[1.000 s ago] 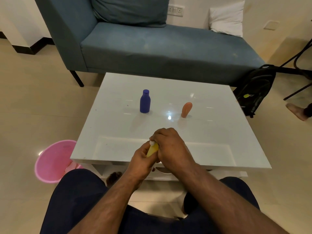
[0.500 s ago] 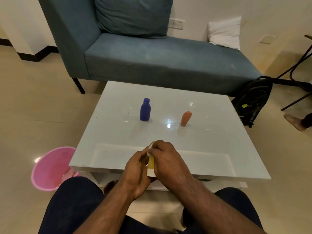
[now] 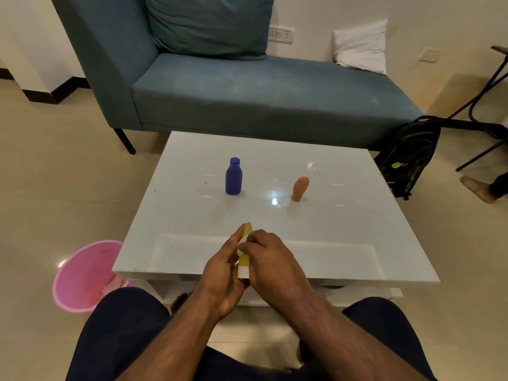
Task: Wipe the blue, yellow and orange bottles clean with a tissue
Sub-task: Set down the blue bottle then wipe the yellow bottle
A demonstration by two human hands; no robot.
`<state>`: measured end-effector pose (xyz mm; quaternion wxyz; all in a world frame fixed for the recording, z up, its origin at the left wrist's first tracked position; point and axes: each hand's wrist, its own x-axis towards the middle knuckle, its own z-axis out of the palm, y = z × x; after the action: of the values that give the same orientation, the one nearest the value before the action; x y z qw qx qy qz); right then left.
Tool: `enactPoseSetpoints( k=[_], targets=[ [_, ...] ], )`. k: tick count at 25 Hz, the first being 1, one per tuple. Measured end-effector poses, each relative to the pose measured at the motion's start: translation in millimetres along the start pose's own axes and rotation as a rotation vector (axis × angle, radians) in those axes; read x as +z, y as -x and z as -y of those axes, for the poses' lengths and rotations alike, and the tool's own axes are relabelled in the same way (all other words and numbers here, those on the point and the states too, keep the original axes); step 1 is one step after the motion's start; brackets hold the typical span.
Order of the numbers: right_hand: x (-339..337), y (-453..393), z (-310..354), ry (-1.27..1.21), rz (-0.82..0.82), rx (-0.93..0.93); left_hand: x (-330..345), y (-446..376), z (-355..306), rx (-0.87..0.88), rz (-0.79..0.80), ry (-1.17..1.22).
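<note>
Fingers of left hand (image 3: 220, 273) curled round slim yellow bottle (image 3: 244, 261) w/ white cap, right hand (image 3: 270, 259) pinching tissue (image 3: 240, 250) on it.

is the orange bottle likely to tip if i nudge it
Probably. The orange bottle stands on a narrow end with the wider part on top, and it leans a bit. The glossy table may let it slide first. It looks small, so likely light.
</note>
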<state>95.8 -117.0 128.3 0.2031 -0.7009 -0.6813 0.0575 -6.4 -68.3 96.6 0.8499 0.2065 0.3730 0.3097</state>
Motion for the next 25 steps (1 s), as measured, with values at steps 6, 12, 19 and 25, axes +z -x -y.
enactPoseSetpoints(
  k=[6, 12, 19, 25],
  targets=[
    [6.5, 5.0, 3.7, -0.031, -0.018, 0.014, -1.2, 0.3, -1.6, -0.008, 0.003, 0.066],
    [3.9, 10.5, 2.7, -0.048, -0.015, -0.003, -4.7, -2.5, 3.7, 0.011, -0.012, 0.033],
    [13.5, 17.6, 7.0, -0.115, -0.041, 0.041, -9.0, -3.7, -3.1, -0.025, -0.011, 0.089],
    [3.8, -3.2, -4.5, -0.193, -0.088, 0.113, -6.1, -4.5, -0.9, -0.033, 0.014, 0.091]
  ],
)
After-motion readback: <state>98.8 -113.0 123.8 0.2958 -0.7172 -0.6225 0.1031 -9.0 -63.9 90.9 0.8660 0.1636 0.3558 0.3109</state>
